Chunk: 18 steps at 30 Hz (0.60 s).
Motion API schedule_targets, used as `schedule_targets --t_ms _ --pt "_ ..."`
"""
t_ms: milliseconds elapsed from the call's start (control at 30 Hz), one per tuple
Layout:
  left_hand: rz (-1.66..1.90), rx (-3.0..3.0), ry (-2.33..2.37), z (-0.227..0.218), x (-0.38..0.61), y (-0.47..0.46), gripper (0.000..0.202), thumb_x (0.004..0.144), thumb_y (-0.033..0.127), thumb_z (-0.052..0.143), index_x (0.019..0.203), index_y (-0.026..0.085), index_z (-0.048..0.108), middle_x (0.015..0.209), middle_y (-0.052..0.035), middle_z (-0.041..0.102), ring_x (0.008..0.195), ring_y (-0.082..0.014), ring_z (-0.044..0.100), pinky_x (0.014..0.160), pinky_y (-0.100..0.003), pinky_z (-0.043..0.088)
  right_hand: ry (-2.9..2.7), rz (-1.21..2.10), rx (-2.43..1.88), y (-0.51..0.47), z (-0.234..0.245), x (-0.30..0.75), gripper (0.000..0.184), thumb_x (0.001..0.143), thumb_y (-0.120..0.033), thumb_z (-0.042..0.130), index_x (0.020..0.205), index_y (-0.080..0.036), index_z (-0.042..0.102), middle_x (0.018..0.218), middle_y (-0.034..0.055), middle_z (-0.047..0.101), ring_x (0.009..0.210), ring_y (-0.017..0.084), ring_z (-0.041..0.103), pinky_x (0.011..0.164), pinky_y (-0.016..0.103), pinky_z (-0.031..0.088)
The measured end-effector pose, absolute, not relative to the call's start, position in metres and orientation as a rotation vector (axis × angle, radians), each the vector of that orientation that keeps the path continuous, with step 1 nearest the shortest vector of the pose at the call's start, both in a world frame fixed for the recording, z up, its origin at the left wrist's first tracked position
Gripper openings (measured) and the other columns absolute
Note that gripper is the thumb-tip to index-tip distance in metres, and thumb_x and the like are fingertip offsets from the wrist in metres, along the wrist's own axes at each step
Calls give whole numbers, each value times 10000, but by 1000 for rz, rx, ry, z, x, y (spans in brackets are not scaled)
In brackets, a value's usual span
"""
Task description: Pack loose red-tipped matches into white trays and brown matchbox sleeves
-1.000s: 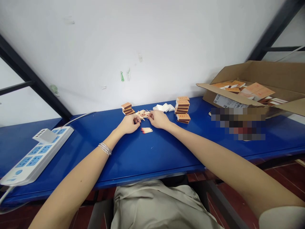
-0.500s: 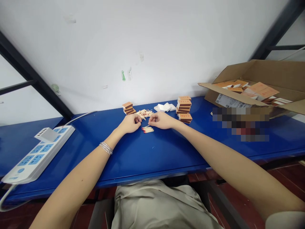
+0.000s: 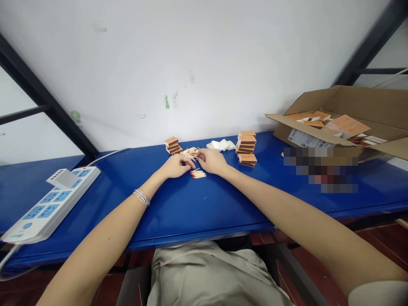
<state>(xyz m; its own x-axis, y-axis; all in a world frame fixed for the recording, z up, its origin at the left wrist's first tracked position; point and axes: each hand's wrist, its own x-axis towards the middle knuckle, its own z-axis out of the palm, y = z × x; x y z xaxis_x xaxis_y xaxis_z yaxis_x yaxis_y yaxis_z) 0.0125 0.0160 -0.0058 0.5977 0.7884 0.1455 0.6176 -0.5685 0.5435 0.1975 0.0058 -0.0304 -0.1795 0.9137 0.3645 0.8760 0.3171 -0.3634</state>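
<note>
My left hand (image 3: 176, 165) rests palm down on the blue table, fingers stretched toward a small row of red-tipped matches (image 3: 199, 174). Its fingertips lie close to the upper end of that row; I see nothing held in it. Behind both hands spreads a loose pile of matches (image 3: 190, 152). My right hand (image 3: 214, 161) is at the right side of this pile, thumb and forefinger bent together at the sticks; whatever is between them is too small to make out.
A short stack of matchboxes (image 3: 172, 145) stands left of the pile, a taller matchbox stack (image 3: 246, 142) to the right. White trays (image 3: 220, 145) lie between. An open carton (image 3: 314, 138) of matchboxes sits at right, a power strip (image 3: 51, 204) at left.
My right hand has moved back from the match row to the loose pile. The fingers of my left hand have straightened and reach further right, toward the row.
</note>
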Motion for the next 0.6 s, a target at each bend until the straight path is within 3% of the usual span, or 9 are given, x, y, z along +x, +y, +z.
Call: schedule_targets --t_ms 333,600 --pt "803 2277 1530 -7 5 24 173 698 185 627 860 162 683 772 -20 665 699 -134 580 668 -243 450 -1981 240 -1497 9 -27 206 110 800 -194 553 843 -162 649 758 38 677 650 134 560 602 235 370" --pt "828 2393 1525 -13 8 26 142 771 281 602 854 185 666 684 -1 613 638 -137 553 618 -247 414 -2266 644 -1218 -1 -18 222 122 763 -240 618 805 -155 696 637 -15 618 541 86 497 577 212 378"
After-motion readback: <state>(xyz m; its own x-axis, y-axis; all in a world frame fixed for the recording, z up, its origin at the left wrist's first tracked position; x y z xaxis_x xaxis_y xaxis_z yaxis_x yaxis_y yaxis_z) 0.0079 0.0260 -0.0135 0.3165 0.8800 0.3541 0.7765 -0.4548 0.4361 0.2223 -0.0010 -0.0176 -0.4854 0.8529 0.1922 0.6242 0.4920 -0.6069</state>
